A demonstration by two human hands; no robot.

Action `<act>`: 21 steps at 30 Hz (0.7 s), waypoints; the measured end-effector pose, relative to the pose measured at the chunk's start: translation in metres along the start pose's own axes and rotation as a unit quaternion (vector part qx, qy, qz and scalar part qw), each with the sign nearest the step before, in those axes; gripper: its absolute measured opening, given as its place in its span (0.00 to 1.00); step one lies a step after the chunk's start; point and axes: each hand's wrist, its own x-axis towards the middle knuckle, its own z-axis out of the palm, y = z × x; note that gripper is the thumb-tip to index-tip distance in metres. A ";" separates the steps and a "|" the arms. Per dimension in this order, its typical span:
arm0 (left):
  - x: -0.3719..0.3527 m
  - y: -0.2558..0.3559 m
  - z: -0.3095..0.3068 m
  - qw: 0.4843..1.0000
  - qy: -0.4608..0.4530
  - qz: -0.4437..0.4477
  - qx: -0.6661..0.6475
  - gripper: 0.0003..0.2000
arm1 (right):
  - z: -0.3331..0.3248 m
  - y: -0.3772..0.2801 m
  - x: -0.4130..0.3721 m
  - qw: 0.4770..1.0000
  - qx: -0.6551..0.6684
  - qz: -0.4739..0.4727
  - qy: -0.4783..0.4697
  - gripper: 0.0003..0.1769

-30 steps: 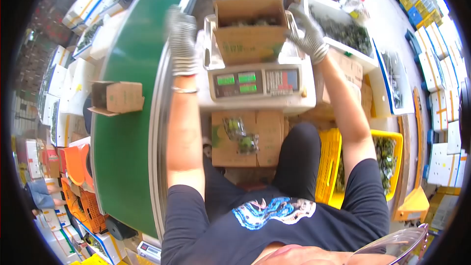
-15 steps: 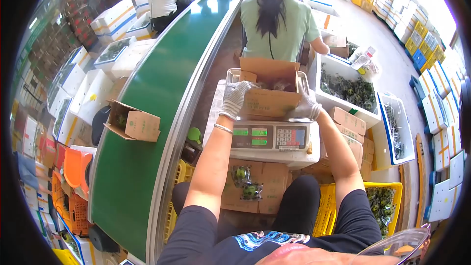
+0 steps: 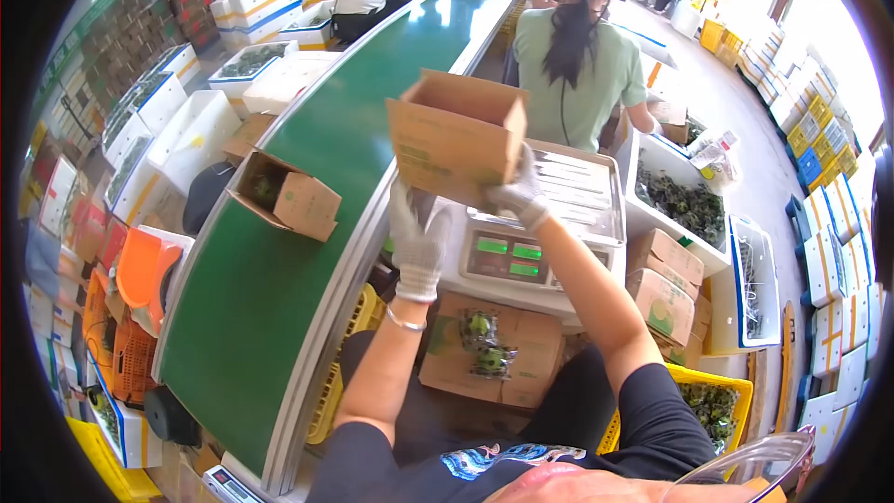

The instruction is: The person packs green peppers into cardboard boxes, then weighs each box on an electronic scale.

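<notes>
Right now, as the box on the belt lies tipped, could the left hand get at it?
Probably not: the left hand is busy under the lifted box, though nothing stands between it and the belt box.

The box [image 3: 454, 138] hides its contents and part of the right hand [image 3: 518, 196]; the scale display [image 3: 507, 256] is illegible.

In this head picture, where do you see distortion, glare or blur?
Head view: strong fisheye bends the green conveyor belt and leaves black corners; daylight washes out the floor at the upper right; the cardboard box, the left hand and the right hand look sharp; a clear rim at the lower right is out of focus.
</notes>
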 end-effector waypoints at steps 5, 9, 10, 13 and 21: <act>-0.023 -0.007 -0.046 0.978 0.076 -0.123 0.149 0.35 | 0.146 0.059 0.046 0.999 -0.042 0.007 0.025 0.54; -0.010 -0.011 -0.063 0.975 0.076 -0.124 0.167 0.34 | 0.206 0.073 0.051 0.981 -0.187 0.038 -0.036 0.62; -0.007 -0.011 -0.064 0.979 0.079 -0.148 0.113 0.34 | 0.214 0.075 0.055 0.975 -0.205 0.048 -0.072 0.62; -0.003 -0.031 -0.073 0.981 0.048 -0.091 0.165 0.34 | 0.220 0.077 0.062 0.910 -0.381 0.087 -0.134 0.61; -0.012 -0.022 -0.073 0.964 0.041 -0.152 0.215 0.25 | 0.059 -0.001 -0.196 0.720 -0.621 0.134 -0.281 0.40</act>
